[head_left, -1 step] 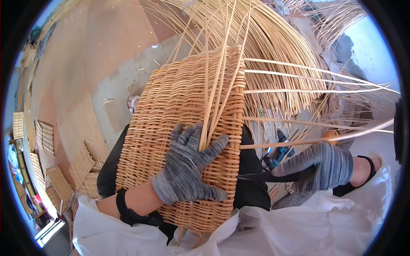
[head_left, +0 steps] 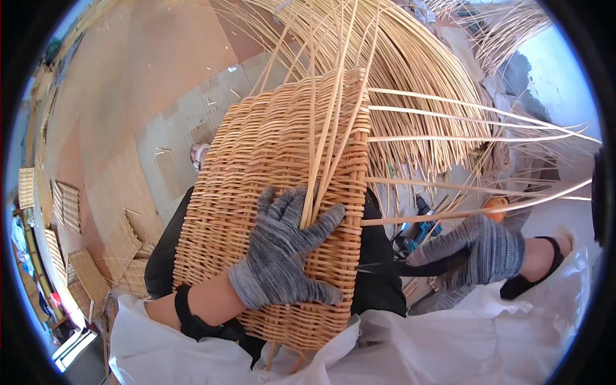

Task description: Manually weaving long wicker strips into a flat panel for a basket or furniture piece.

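Supports a woven wicker panel (head_left: 256, 167) across the lap, over black trousers (head_left: 168, 247) visible on both sides of it. Lays the gray-gloved left hand (head_left: 285, 256) on the lower part of the panel, flat and spread, fingers apart. Has several long reeds (head_left: 315, 179) running from the gap between two of those fingers up past the panel's top edge; cannot tell whether the fingers pinch them. With the right hand (head_left: 478, 250), gloved alike and just off the panel's right edge, grasps a dark narrow tool (head_left: 423, 266), its thin tip toward that edge; cannot tell whether the tip enters the weave. Out from the same edge, loose pale strands (head_left: 410, 138). Beyond the panel's upper right corner, a big heap of reeds (head_left: 417, 83). To the right of the panel and lower down, a teal power drill (head_left: 427, 230); farther right of the panel, an orange object (head_left: 496, 206). Below the panel, a white cloth (head_left: 462, 340). Well left of the panel, smaller woven pieces (head_left: 90, 276).
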A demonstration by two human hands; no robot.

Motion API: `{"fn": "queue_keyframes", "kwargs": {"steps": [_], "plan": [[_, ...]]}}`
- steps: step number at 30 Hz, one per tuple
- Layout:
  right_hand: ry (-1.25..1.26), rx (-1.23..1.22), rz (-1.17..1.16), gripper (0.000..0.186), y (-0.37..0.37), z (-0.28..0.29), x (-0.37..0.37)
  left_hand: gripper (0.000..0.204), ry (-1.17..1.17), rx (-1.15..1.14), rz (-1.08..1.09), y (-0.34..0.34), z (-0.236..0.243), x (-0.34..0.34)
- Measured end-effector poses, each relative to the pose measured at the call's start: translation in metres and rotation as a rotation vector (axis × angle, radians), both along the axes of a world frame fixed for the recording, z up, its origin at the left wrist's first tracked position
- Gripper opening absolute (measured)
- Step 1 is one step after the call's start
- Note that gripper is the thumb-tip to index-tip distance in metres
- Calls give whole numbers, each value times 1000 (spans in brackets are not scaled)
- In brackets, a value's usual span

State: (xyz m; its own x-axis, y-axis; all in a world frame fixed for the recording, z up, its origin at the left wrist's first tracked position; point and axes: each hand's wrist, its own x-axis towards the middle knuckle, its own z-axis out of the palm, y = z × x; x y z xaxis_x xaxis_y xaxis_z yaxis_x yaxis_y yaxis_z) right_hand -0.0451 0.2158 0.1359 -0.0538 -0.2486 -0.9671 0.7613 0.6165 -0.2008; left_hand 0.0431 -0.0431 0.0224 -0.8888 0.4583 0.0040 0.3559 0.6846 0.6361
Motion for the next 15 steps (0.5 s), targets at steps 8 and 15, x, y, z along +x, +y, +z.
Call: {"fn": "queue_keyframes", "kwargs": {"steps": [8, 15], "plan": [[615, -251, 688, 39, -5, -5, -2, 105, -75, 28, 52, -3, -8, -9], [573, -414, 575, 39, -3, -19, -5, 106, -84, 41, 50, -5, -12, -8]]}}
